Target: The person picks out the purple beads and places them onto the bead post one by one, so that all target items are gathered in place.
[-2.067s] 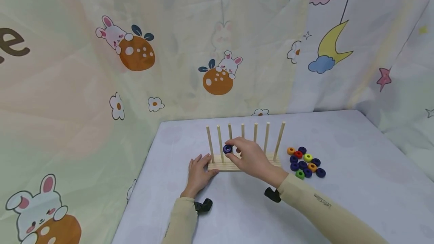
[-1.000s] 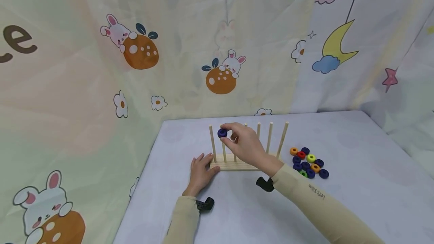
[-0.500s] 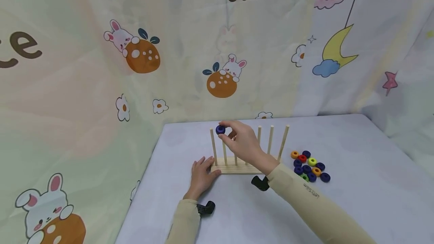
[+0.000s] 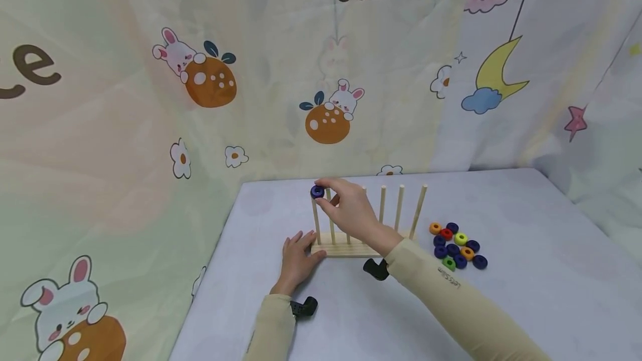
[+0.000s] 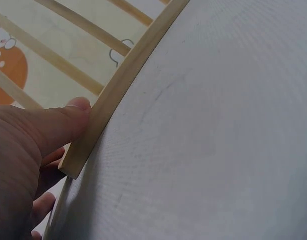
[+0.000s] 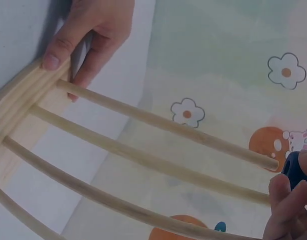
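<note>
A light wooden peg stand (image 4: 346, 251) with several upright pegs rests on the table. My left hand (image 4: 297, 262) grips the left end of its base, thumb (image 5: 68, 122) on the front edge and fingers behind. Between thumb and fingertips, my right hand (image 4: 355, 213) pinches a dark blue ring bead (image 4: 317, 191) with a hole through it. In the head view the bead overlaps the top of the leftmost peg (image 4: 316, 222). From the right wrist view, the bead is right at that peg's tip (image 6: 274, 164). The right hand hides the upper parts of some middle pegs.
Right of the stand lies a loose group of ring beads: several dark blue ones (image 4: 480, 262), two orange, a red bead (image 4: 446, 233), a yellow and a green bead (image 4: 448, 263). A printed curtain (image 4: 271, 71) hangs behind the white table (image 4: 351, 316).
My right hand has raised the dark blue bead from in front of the stand and carried it left to the leftmost peg's top. The left hand stays on the base.
</note>
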### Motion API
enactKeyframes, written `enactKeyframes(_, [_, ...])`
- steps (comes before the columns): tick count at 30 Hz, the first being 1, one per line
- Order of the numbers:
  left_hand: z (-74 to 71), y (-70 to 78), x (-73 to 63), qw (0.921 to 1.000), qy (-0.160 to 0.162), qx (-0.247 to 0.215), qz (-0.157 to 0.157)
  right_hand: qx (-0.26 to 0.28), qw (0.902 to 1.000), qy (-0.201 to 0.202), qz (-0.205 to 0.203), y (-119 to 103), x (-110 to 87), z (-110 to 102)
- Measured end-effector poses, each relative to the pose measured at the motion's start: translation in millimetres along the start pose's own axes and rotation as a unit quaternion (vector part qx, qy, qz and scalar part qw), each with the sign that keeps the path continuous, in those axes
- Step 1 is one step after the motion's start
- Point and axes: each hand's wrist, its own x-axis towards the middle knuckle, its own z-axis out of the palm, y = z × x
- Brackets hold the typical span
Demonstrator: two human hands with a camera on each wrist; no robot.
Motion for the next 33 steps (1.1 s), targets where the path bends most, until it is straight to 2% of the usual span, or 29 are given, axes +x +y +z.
enactKeyframes(9, [-1.1,0.9,-0.8,0.9999,0.009,0.001,0.012,-0.008,0.9998,-0.006,0.018,-4,3.7,4])
enactKeyframes(16, [-1.5,1.5,-1.4,0.9999,-0.004,-0.002,-0.01,-0.006,0.9994,-0.004,0.033,-5,8.0,7])
enactKeyframes(33, [-2.2,1.4,-0.8,0.9998,-0.009,-0.003,-0.015,-0.039,0.9987,-0.008,0.032,-1,14.1,14])
